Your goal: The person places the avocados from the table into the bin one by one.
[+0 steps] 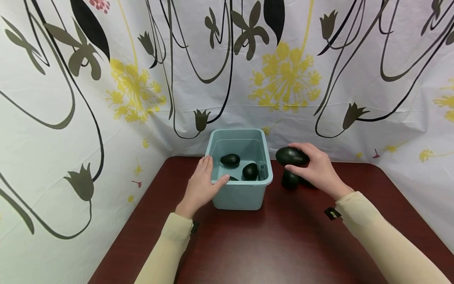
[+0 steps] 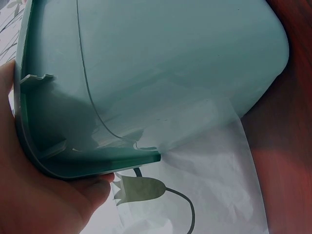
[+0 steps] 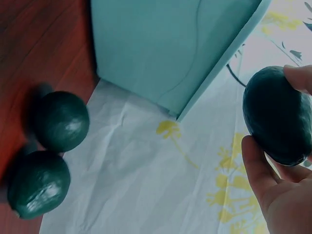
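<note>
My right hand (image 1: 320, 169) grips a dark green avocado (image 1: 291, 156) between thumb and fingers, to the right of a light blue plastic bin (image 1: 241, 196). In the right wrist view, this avocado (image 3: 277, 117) is held up at the bin's rim height. My left hand (image 1: 201, 183) rests at the bin's near left corner, fingers straight along the left rim and thumb over the front one. Inside the bin lie an avocado (image 1: 230, 160) at the left, another (image 1: 250, 172) at the right, and a third partly hidden behind the front wall.
Two more avocados, one round-looking (image 3: 61, 121) and one below it (image 3: 40, 184) in the right wrist view, sit on the dark red table (image 1: 244, 244) right of the bin. A white patterned cloth (image 1: 227, 94) hangs behind the table and along its left side.
</note>
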Motion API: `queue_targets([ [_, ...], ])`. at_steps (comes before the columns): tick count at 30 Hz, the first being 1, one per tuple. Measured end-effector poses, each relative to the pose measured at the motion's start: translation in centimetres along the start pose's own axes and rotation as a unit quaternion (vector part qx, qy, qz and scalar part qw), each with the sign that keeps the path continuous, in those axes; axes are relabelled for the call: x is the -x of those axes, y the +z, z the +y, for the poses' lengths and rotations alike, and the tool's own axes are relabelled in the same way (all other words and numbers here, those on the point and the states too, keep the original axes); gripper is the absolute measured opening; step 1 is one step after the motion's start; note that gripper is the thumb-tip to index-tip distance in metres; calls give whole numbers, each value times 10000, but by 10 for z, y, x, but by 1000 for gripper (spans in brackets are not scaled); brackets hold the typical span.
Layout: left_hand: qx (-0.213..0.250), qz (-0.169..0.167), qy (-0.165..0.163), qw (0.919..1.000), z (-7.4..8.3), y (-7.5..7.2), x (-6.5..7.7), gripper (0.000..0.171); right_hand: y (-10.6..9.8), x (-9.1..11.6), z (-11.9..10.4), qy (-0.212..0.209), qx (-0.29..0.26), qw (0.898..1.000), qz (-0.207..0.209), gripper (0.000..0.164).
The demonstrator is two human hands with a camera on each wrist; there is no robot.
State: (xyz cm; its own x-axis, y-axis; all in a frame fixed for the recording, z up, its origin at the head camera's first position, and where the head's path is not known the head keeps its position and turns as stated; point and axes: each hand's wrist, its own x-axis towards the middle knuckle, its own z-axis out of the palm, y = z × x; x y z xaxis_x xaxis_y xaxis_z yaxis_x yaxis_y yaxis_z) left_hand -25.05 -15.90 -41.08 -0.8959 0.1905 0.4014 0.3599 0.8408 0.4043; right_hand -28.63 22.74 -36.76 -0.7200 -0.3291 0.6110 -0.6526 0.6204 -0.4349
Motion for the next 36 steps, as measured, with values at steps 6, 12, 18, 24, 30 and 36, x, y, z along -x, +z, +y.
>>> queue_targets([
  [6,2,30,29,10000,-1,0,0,105,8,-10,-9,-76,-118,9999,-67,64],
  [12,12,7,4,10000,-2,0,0,105,19,-19,-17,-128,-290,9993,-179,63],
  [18,15,28,13,10000,-2,0,0,106,32,-26,-22,-194,-530,9978,-345,63],
  [24,51,25,-15,10000,-2,0,0,106,43,-31,-26,-226,-633,9966,-483,64],
  [30,96,25,9,10000,-1,0,1,106,53,-36,-29,-237,-744,9951,-603,65],
  [36,84,37,14,10000,-1,0,0,106,61,-38,-31,-252,-857,9932,-746,63],
])
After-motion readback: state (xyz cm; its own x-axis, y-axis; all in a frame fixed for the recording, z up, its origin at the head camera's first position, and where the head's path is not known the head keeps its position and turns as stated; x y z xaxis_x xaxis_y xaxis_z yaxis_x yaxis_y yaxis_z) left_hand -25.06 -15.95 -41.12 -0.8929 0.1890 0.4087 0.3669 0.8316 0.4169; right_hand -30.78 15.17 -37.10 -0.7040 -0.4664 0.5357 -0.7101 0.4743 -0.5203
